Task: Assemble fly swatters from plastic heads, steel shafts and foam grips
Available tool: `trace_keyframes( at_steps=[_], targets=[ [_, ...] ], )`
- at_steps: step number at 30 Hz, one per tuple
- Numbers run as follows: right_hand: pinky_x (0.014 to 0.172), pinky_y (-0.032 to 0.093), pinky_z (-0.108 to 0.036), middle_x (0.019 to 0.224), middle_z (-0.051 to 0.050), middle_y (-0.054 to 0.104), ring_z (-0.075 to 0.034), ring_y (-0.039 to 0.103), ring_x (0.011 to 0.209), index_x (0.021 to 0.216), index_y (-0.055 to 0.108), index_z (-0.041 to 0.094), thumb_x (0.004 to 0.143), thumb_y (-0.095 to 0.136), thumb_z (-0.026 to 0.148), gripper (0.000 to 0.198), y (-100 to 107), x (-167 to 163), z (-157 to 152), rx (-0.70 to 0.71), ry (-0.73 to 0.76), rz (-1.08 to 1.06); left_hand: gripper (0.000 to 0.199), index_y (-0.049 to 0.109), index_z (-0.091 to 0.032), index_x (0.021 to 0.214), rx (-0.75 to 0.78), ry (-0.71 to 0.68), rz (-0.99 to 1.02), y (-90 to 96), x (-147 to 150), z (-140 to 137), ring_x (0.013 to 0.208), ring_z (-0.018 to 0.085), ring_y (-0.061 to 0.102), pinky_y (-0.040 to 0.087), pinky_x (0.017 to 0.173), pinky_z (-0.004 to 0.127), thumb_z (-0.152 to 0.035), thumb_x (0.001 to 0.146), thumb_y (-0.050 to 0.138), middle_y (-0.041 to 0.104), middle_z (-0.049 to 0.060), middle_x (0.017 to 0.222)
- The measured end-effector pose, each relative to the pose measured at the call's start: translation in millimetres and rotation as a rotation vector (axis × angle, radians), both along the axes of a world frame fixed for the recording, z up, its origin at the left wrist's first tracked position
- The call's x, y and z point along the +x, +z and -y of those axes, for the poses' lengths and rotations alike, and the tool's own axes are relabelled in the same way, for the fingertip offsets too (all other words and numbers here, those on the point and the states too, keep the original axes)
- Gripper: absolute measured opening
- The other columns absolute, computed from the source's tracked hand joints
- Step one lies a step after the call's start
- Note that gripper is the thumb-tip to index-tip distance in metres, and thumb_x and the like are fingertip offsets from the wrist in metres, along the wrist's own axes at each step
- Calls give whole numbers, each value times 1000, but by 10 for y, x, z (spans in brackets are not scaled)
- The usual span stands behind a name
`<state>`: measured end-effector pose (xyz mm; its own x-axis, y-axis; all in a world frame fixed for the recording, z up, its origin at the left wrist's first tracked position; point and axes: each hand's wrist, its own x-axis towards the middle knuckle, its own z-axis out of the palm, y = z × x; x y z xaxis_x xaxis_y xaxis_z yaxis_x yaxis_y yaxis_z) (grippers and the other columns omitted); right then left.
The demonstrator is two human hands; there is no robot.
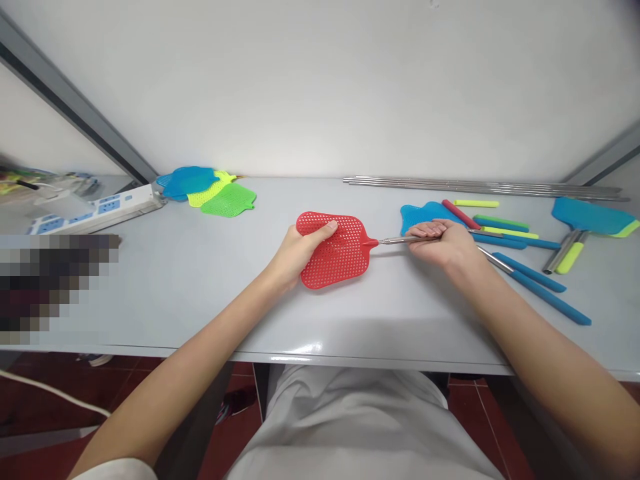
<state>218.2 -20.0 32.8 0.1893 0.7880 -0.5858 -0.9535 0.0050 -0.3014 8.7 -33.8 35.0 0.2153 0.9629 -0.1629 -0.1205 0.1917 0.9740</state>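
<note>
A red fly swatter head [345, 260], perforated and paddle-shaped, is above the middle of the table. My left hand [295, 257] pinches its left edge, thumb on top and the other fingers hidden beneath. From the swatter's narrow neck a thin metal rod [395, 241] runs right into my right hand [445, 245]. That hand is turned palm up with its fingers curled round the rod. Behind its wrist, other handles overlap, so I cannot tell where the held rod ends. A blue swatter head [423, 215] lies just behind my right fingers.
Blue, yellow and green swatter heads [227, 201] are piled at the back left, near a white power strip [113, 210]. Metal rods [450, 185] lie along the wall. Coloured handles [550, 303] spread out at right, beside another blue swatter head [593, 217]. A pixelated patch covers the left edge.
</note>
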Motion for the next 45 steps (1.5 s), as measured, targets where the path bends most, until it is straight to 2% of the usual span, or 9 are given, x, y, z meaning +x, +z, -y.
trace_keyframes(
  at_steps=[11, 17, 26, 45],
  targets=[
    [33, 19, -18, 41, 7, 16, -5, 17, 33, 58, 12, 19, 65, 27, 2, 24, 0, -3, 19, 12, 8, -16, 26, 63, -16, 80, 2, 5, -6, -35, -14, -12, 71, 18, 64, 51, 66, 31, -38, 65, 63, 68, 4, 79],
    [31, 19, -17, 39, 7, 16, -5, 18, 31, 57, 12, 18, 67, 29, 4, 24, 22, -20, 21, 0, 1, -11, 27, 62, -17, 83, 11, 6, -29, -22, -22, -3, 80, 20, 63, 52, 67, 30, -39, 65, 63, 68, 5, 86],
    [30, 19, -16, 37, 7, 16, -5, 20, 28, 57, 11, 18, 71, 27, 6, 25, 44, -39, 35, -12, 32, 24, 25, 62, -18, 82, -5, 1, -32, 8, -23, 2, 80, 20, 64, 53, 64, 28, -38, 66, 62, 68, 5, 86],
    [30, 20, -16, 37, 8, 17, -5, 20, 29, 57, 12, 18, 70, 27, 5, 24, 48, -49, 50, 1, 28, 4, 26, 63, -18, 84, 3, -13, -59, 34, -44, 6, 78, 21, 64, 53, 65, 30, -38, 67, 61, 68, 4, 84]
  ],
)
